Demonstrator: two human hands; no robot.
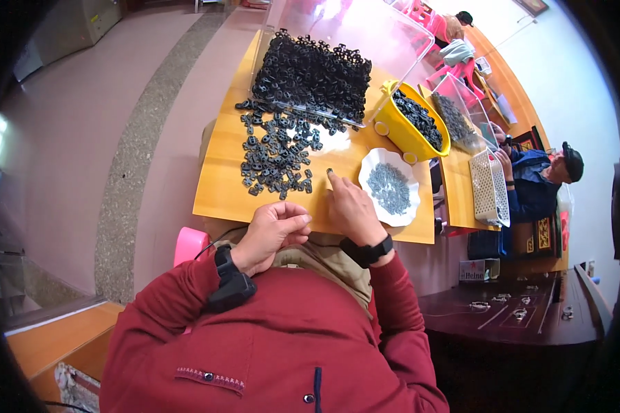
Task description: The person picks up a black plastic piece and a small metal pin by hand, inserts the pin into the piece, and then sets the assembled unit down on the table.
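My left hand (274, 233) is closed in front of my belly at the table's near edge. Its thumb and fingers are pressed together, and what they hold, if anything, is hidden. My right hand (353, 208) rests just above the table, left of a white scalloped dish (412, 215) with many tiny grey pieces (390, 187) in it. A small black plastic part (329, 171) shows at its fingertips. Many loose black plastic parts (275, 155) lie spread beyond my left hand. Behind them, a heap of the same parts (310, 76) fills a clear plastic bin (399, 51).
A yellow tub (393, 131) of dark parts stands behind the dish. Farther right are another clear bin (455, 117) and a white perforated basket (489, 187). A person (534, 180) in dark clothes and a cap works there. A pink stool (191, 246) is at the table's near left.
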